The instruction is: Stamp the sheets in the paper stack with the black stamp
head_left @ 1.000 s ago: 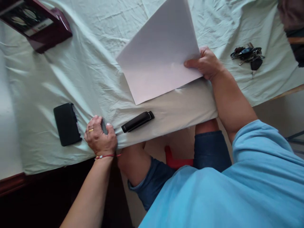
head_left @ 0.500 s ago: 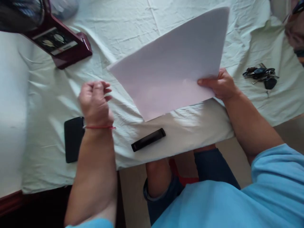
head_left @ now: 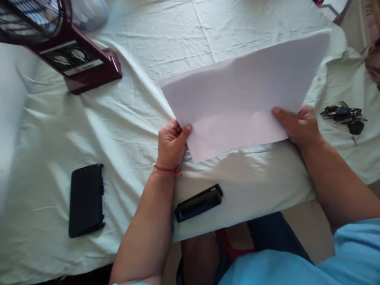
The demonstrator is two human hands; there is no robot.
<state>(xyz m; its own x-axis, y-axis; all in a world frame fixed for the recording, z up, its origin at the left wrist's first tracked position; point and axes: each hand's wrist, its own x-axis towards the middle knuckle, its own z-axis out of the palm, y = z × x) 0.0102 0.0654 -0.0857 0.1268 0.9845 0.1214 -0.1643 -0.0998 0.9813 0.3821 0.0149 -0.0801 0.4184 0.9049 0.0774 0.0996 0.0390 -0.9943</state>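
Both hands (head_left: 171, 145) (head_left: 304, 126) hold paper (head_left: 237, 103), apparently layered

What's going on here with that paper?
Someone is holding white paper over a pale tablecloth. The left hand grips its left edge and the right hand its right, both thumbs on top. A black stapler lies by the table's near edge, untouched. Keys lie off to the right, and what looks like a black phone case lies to the left.
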